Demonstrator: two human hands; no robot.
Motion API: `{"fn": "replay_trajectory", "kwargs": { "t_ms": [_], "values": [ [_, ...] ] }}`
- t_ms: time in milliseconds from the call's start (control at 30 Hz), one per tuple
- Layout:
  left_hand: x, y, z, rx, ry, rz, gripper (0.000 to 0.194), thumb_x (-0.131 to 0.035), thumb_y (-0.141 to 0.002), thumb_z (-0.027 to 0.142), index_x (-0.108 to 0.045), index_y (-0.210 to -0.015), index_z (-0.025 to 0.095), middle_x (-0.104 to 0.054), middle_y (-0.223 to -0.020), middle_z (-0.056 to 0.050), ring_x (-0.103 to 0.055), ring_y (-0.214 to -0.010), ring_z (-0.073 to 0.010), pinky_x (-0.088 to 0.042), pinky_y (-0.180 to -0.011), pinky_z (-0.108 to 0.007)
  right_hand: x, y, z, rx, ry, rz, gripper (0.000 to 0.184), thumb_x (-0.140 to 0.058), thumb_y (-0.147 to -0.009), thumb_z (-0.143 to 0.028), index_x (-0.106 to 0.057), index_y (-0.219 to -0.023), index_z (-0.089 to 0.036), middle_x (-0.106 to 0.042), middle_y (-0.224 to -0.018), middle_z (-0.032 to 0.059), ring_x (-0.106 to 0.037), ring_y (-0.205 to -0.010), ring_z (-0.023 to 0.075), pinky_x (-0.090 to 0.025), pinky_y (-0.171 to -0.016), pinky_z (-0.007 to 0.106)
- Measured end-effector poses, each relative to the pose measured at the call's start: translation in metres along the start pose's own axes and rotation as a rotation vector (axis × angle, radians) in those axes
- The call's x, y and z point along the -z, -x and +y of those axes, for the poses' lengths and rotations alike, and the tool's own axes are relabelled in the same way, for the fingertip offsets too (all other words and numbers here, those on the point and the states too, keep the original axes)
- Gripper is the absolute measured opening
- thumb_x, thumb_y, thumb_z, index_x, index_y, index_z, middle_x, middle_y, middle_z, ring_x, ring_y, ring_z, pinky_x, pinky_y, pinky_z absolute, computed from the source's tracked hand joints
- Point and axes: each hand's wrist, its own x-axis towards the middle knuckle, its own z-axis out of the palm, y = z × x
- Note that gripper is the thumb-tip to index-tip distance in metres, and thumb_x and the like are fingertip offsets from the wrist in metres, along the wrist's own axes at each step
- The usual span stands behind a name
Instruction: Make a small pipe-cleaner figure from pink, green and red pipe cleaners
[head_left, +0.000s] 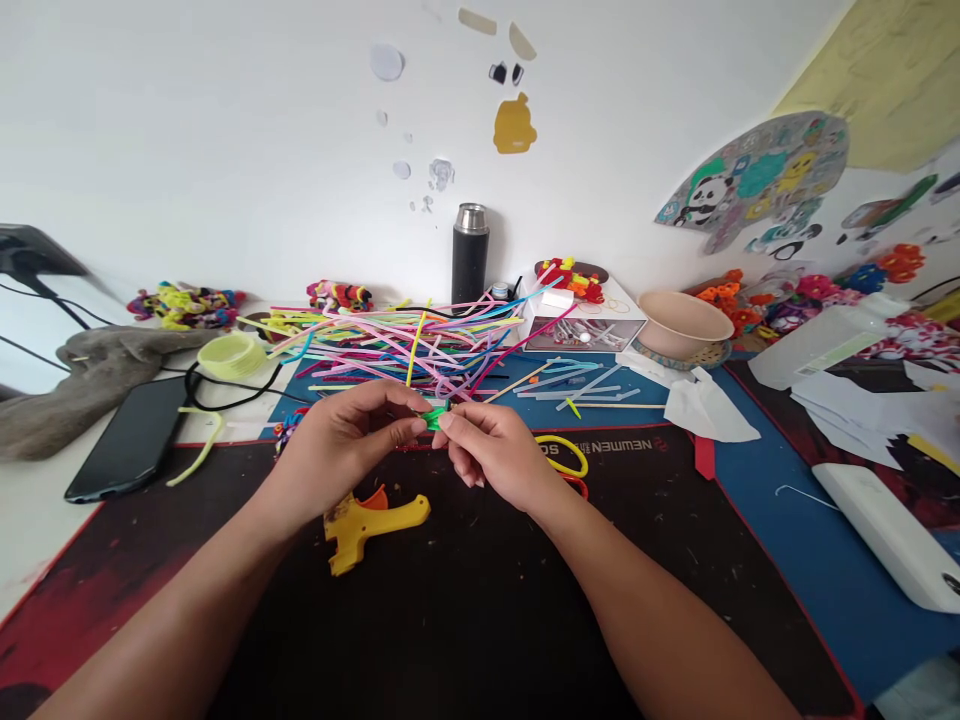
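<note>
My left hand (352,440) and my right hand (491,445) meet above the dark desk mat, fingertips close together. Between them is a small bright green piece (433,418), pinched from both sides; fingers cover much of it, so its exact kind is hidden. A yellow pipe cleaner (416,345) rises just behind my left fingertips, and I cannot tell whether it is held or lies in the pile. Below my hands lies a yellow glue gun (375,522) with an orange trigger. Scissors with yellow and red handles (566,455) lie partly hidden behind my right wrist.
A heap of coloured pipe cleaners (390,350) spreads behind my hands, with a black thermos (470,255) against the wall. On the left lie a phone (131,440) and a driftwood piece (112,350). A pinkish bowl (682,325) and a white device (889,535) are on the right.
</note>
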Motion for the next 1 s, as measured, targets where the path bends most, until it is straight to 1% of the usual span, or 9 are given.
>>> {"fn": "replay_trajectory", "kwargs": {
  "t_ms": [133, 267, 400, 567, 667, 767, 867, 967, 1000],
  "values": [
    [0.001, 0.001, 0.001, -0.192, -0.262, -0.003, 0.011, -0.073, -0.098, 0.031, -0.081, -0.099, 0.024, -0.08, -0.096, -0.005, -0.075, -0.087, -0.0216, -0.059, -0.081, -0.032, 0.0, 0.0, 0.0, -0.009, -0.008, -0.012, 0.034, -0.063, -0.1, -0.046, -0.068, -0.083, -0.018, -0.054, -0.053, -0.0058, -0.048, -0.042, 0.009, -0.032, -0.042, 0.022],
    [0.003, 0.001, 0.002, -0.296, -0.383, -0.049, 0.01, -0.069, -0.099, 0.026, -0.078, -0.101, 0.025, -0.08, -0.092, -0.002, -0.074, -0.083, -0.0191, -0.056, -0.077, -0.029, 0.0, 0.0, 0.0, -0.025, -0.005, -0.022, 0.035, -0.064, -0.101, -0.047, -0.068, -0.083, -0.018, -0.055, -0.053, -0.0056, -0.047, -0.042, 0.0088, -0.032, -0.042, 0.022],
    [0.002, 0.001, 0.004, -0.309, -0.452, -0.046, 0.014, -0.063, -0.1, 0.024, -0.076, -0.095, 0.023, -0.08, -0.087, -0.003, -0.074, -0.078, -0.0187, -0.054, -0.073, -0.028, 0.0, 0.0, 0.0, -0.069, -0.009, -0.046, 0.034, -0.065, -0.101, -0.047, -0.07, -0.086, -0.017, -0.056, -0.055, -0.0056, -0.048, -0.043, 0.0085, -0.031, -0.042, 0.022],
    [0.003, -0.001, 0.003, -0.295, -0.488, -0.025, 0.019, -0.06, -0.101, 0.027, -0.077, -0.095, 0.023, -0.08, -0.088, -0.004, -0.074, -0.08, -0.0198, -0.055, -0.074, -0.029, 0.001, 0.0, -0.002, -0.1, -0.021, -0.073, 0.035, -0.067, -0.1, -0.051, -0.071, -0.09, -0.017, -0.061, -0.062, -0.0042, -0.05, -0.044, 0.0074, -0.031, -0.042, 0.021],
    [0.005, -0.001, 0.002, -0.309, -0.491, -0.016, 0.021, -0.058, -0.101, 0.026, -0.077, -0.091, 0.023, -0.081, -0.088, -0.005, -0.074, -0.081, -0.0199, -0.055, -0.076, -0.029, 0.001, 0.001, -0.003, -0.101, -0.03, -0.089, 0.037, -0.069, -0.098, -0.054, -0.069, -0.091, -0.018, -0.063, -0.063, -0.0041, -0.051, -0.045, 0.0078, -0.032, -0.041, 0.021],
    [0.004, -0.001, 0.003, -0.342, -0.472, -0.037, 0.023, -0.058, -0.102, 0.023, -0.077, -0.09, 0.023, -0.082, -0.091, -0.006, -0.075, -0.085, -0.0202, -0.056, -0.078, -0.029, 0.001, 0.001, -0.002, -0.08, -0.037, -0.085, 0.04, -0.066, -0.1, -0.056, -0.07, -0.09, -0.018, -0.062, -0.062, -0.004, -0.051, -0.044, 0.0083, -0.032, -0.041, 0.021],
    [0.0, 0.001, 0.005, -0.314, -0.427, -0.027, 0.02, -0.061, -0.101, 0.026, -0.077, -0.089, 0.023, -0.082, -0.09, -0.005, -0.075, -0.083, -0.0206, -0.056, -0.078, -0.03, 0.0, 0.0, -0.001, -0.065, -0.021, -0.061, 0.042, -0.063, -0.101, -0.056, -0.069, -0.086, -0.017, -0.059, -0.059, -0.004, -0.049, -0.043, 0.0083, -0.031, -0.041, 0.022],
    [-0.004, 0.001, 0.006, -0.135, -0.251, -0.011, 0.016, -0.071, -0.097, 0.037, -0.078, -0.095, 0.022, -0.081, -0.088, -0.005, -0.075, -0.081, -0.0213, -0.059, -0.077, -0.032, -0.001, 0.0, -0.001, -0.044, -0.006, -0.019, 0.045, -0.065, -0.1, -0.056, -0.064, -0.076, -0.018, -0.057, -0.056, -0.0045, -0.048, -0.042, 0.0081, -0.03, -0.041, 0.022],
    [-0.006, 0.001, 0.006, -0.053, -0.153, -0.016, 0.02, -0.076, -0.095, 0.042, -0.078, -0.099, 0.022, -0.081, -0.089, -0.006, -0.076, -0.081, -0.0218, -0.06, -0.076, -0.032, -0.001, 0.0, -0.002, -0.036, -0.006, -0.005, 0.045, -0.066, -0.099, -0.056, -0.061, -0.073, -0.019, -0.056, -0.056, -0.0046, -0.048, -0.042, 0.0081, -0.031, -0.041, 0.022]
  ]
}}
